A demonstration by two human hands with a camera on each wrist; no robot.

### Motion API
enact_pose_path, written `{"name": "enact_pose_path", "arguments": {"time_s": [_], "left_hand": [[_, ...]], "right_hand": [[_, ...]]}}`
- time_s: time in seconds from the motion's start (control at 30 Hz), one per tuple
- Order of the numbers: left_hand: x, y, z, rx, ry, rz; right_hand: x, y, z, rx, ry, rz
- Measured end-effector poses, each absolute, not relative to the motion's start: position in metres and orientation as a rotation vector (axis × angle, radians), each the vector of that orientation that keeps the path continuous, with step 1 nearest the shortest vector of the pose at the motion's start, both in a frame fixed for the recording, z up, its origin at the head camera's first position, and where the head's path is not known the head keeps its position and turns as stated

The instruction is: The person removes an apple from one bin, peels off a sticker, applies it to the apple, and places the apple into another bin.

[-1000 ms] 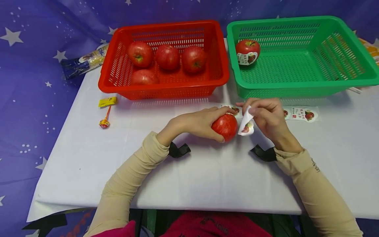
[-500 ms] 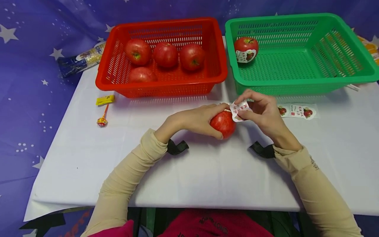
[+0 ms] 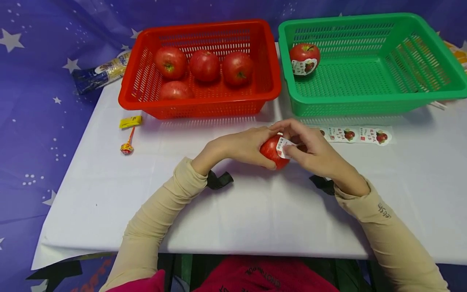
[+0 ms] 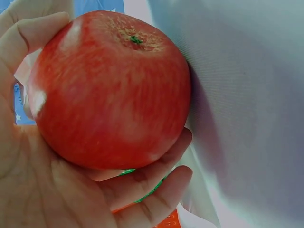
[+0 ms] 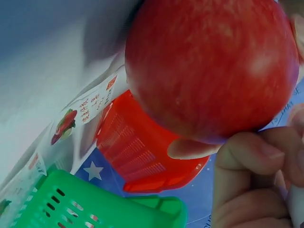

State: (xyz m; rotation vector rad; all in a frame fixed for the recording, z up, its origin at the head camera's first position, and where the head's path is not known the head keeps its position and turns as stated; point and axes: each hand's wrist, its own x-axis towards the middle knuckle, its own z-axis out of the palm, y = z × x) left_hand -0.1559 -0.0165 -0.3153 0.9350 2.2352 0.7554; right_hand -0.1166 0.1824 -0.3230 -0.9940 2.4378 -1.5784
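Observation:
A red apple (image 3: 270, 151) rests on the white cloth, gripped from the left by my left hand (image 3: 243, 147). In the left wrist view, thumb and fingers curve round the apple (image 4: 114, 95), whose stem hollow faces up. A white sticker (image 3: 282, 148) with red print lies against the apple's right side. My right hand (image 3: 315, 152) pinches the sticker's right edge, thumb on its face and forefinger arched over the apple's top. In the right wrist view, curled fingers (image 5: 251, 166) sit just under the apple (image 5: 209, 66); the sticker is mostly hidden there.
A red basket (image 3: 204, 104) with several apples stands behind my left hand. Beside it, a green basket (image 3: 365, 100) holds one stickered apple (image 3: 305, 56). A strip of stickers (image 3: 359, 135) lies before the green basket. A lollipop (image 3: 127, 147) and yellow packet (image 3: 130, 122) lie left.
My right hand has moved left with the sticker, bringing it from beside the apple onto its right side. The left hand keeps its hold on the apple.

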Motion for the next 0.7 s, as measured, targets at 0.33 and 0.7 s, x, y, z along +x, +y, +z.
{"name": "enact_pose_path", "arguments": {"time_s": [0.33,0.7], "left_hand": [[-0.1537,-0.0152,-0.3139,0.955,2.300,0.724],[-0.1542,-0.0158,-0.3161,0.945,2.334,0.721]], "right_hand": [[-0.1138,0.1778,-0.3222,-1.002,2.537,-1.442],[-0.1191,0.1791,-0.3293,-1.157,2.697,-1.352]]}}
